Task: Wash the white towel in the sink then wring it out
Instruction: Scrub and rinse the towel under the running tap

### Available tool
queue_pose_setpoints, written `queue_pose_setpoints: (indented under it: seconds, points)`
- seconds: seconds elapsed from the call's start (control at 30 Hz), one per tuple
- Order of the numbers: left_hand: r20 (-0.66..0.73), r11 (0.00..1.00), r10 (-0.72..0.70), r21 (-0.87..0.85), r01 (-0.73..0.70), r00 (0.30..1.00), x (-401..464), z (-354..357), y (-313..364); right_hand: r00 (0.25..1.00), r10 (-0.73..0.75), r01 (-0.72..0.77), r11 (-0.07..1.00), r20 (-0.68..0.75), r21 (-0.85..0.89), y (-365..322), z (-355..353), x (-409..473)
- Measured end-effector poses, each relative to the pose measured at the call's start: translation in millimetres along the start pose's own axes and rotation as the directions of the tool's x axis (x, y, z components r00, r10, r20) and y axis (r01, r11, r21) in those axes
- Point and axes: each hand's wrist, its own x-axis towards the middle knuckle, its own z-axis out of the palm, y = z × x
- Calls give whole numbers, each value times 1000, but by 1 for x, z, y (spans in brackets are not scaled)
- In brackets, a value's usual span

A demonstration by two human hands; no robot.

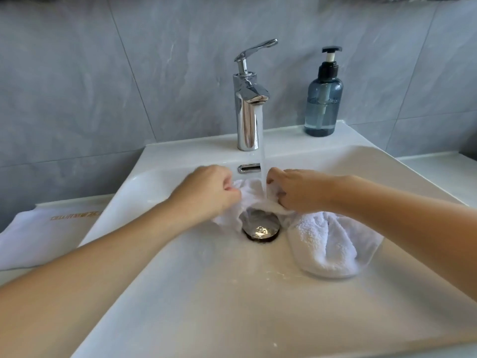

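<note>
Both hands, left [206, 192] and right [299, 192], we clench on towel [327, 244] under tap [249, 99] stream, sink [206, 293] middle; risk: towel blocks drain [260, 229], water pools.

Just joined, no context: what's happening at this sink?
A person is washing a white towel in the sink. The left hand and right hand each grip a bunched part of it under the water running from the faucet, just behind the drain. The rest of the towel lies in the basin to the right. No wringing yet. A soap bottle stands on the rim.
</note>
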Motion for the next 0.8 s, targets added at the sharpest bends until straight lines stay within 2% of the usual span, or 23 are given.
queue_pose_setpoints:
  seconds: [0.07, 0.13, 0.2, 0.23, 0.3, 0.37, 0.43, 0.5, 0.57, 0.67, 0.73, 0.8]
  points:
    - [-97, 995, -9, 99, 19, 995, 1, -7, 0, 995, 22, -11, 993, -99, 114, -2, -1, 2]
    - [-84, 990, 37, 136, -26, 996, -2, -4, 2, 997, 58, -39, 938, -45, 344, 3, 0, 2]
    - [13, 998, 64, -25, -64, 998, -4, 5, 3, 992, 80, -123, 810, 100, 573, 8, -5, -4]
    - [80, 993, 50, -113, -41, 996, -4, 9, 4, 984, 57, -146, 792, 167, 593, 10, -7, -7]
    - [204, 992, 4, -123, 22, 979, -2, 18, 4, 969, 30, -144, 877, 247, 458, 12, -9, -11]
    - [234, 998, -3, 61, -11, 972, -3, 25, 0, 970, 29, -88, 967, 241, 239, 11, -6, -9]
    - [230, 978, 25, 195, -71, 973, -8, 28, 4, 976, 11, -37, 993, 219, 113, 9, -6, -7]
    - [241, 956, 88, 253, -150, 966, -10, 31, 10, 969, 43, -56, 997, 243, 49, 10, -9, -8]
    - [211, 922, 169, 312, -230, 963, -10, 32, 13, 933, 103, -137, 988, 344, 76, 13, -12, -11]
    - [-9, 940, 201, 284, -190, 980, 1, 19, 8, 907, 95, -199, 955, 409, 219, 14, -17, -16]
    - [-85, 969, 97, 234, -75, 992, 7, 8, 1, 932, 66, -150, 965, 357, 214, 12, -19, -19]
    - [-84, 993, -1, 116, 11, 997, 7, 7, -7, 951, 41, -101, 978, 306, 182, 10, -22, -21]
